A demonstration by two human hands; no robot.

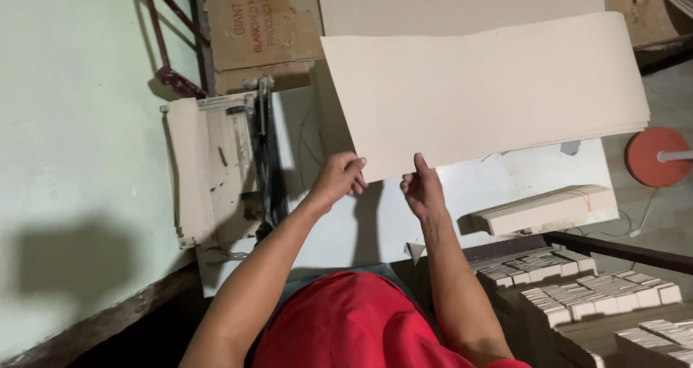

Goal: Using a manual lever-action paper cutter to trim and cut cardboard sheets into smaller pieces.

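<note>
Large beige card sheet (484, 93) lifted over white table (534, 176), tilted, near corner toward body. Left hand (338, 180) pinches corner edge; right hand (422, 189) grips lower edge just beside. Paper cutter (231, 158) left of left hand.

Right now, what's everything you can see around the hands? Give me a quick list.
Large card sheet: one visible, possibly a thin stack, beige, held up over the white table, near edge in both hands.
Paper cutter: one, cream with a dark blade arm, at the table's left end.
White table: one, under the sheet.
Banded bundle of cut strips: one, beige, on the table at right.
Stacks of small cut pieces: many, pale, in rows at lower right.
Cardboard box: one, brown, behind the cutter.
Red round disc: one, on the floor at far right.
Left hand: grips the sheet's near corner.
Right hand: pinches the sheet's near edge.
</note>
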